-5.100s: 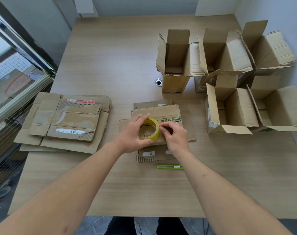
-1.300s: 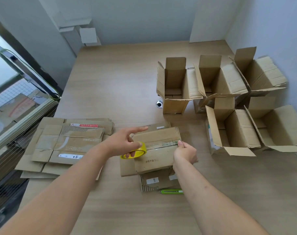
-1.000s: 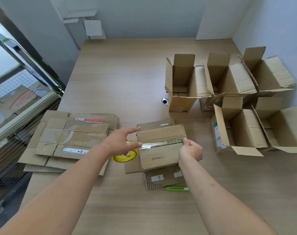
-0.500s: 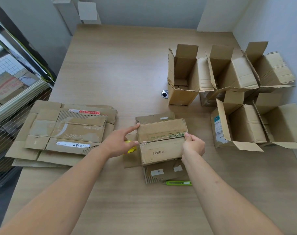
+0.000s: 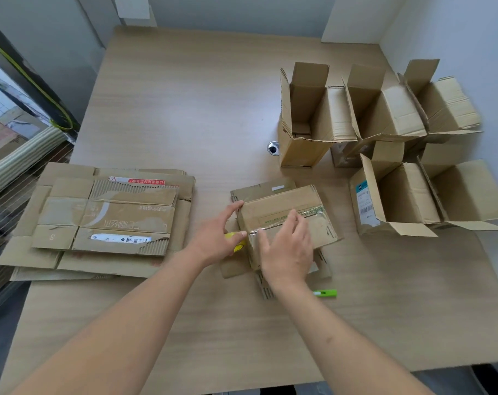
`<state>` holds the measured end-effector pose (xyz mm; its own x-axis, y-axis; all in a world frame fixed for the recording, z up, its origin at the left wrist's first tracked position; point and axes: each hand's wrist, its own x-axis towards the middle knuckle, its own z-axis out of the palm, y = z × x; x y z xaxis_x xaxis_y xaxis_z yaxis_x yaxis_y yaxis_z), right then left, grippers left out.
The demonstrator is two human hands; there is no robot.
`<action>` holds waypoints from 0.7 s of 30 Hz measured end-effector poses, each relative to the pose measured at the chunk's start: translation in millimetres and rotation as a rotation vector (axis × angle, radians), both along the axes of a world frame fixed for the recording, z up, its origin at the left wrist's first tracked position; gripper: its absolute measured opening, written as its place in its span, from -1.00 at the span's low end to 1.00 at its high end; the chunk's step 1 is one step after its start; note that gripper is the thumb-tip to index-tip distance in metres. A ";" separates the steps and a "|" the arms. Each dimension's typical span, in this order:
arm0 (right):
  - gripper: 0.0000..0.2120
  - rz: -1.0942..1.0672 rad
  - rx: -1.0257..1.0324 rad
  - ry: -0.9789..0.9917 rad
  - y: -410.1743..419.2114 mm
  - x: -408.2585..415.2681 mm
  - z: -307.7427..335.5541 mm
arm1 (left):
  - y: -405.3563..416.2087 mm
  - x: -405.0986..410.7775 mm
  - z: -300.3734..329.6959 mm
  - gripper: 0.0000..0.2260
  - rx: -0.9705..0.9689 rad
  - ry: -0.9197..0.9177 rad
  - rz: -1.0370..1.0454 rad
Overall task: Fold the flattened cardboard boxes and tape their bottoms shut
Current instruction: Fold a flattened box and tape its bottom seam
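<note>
A small folded cardboard box (image 5: pixel 313 208) stands bottom-up on a flat box at the table's middle. A strip of clear tape (image 5: pixel 311 213) runs along its bottom seam. My right hand (image 5: pixel 287 249) lies flat on the box, fingers straight, pressing the tape. My left hand (image 5: pixel 219 235) touches the box's left side with fingers extended. The yellow tape roll (image 5: pixel 236 243) peeks out beside my left hand, mostly hidden by it.
A stack of flattened boxes (image 5: pixel 105 218) lies at the left. Several folded open boxes (image 5: pixel 384 132) stand at the right. A green utility knife (image 5: pixel 326 293) lies near my right wrist. A metal grommet (image 5: pixel 272 148) sits in the tabletop.
The tape was drawn across the box seam and the roll set down at the left. My right hand moved from the box's right end onto the top, pressing the tape.
</note>
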<state>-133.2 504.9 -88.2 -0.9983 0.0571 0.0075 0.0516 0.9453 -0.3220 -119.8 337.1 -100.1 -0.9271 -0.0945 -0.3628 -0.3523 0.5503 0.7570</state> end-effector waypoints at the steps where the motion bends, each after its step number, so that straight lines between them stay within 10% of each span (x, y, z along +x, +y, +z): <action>1: -0.11 -0.028 -0.002 -0.098 -4.0 4.6 -4.3 | 3.0 -0.2 -3.0 -0.40 0.002 0.008 -0.002; 11: 0.10 -0.029 0.059 -0.271 0.3 8.3 -23.9 | -8.4 17.5 -12.5 -0.24 0.361 -0.055 -0.062; 21: 0.09 -0.030 0.057 -0.302 2.1 3.5 -23.3 | -7.9 19.7 -15.7 -0.32 -0.008 -0.055 -0.020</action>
<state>-129.8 507.0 -111.5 -0.9538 0.0941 -0.2852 0.1646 0.9581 -0.2345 -100.1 329.2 -115.9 -0.9075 -0.0796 -0.4124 -0.3823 0.5634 0.7324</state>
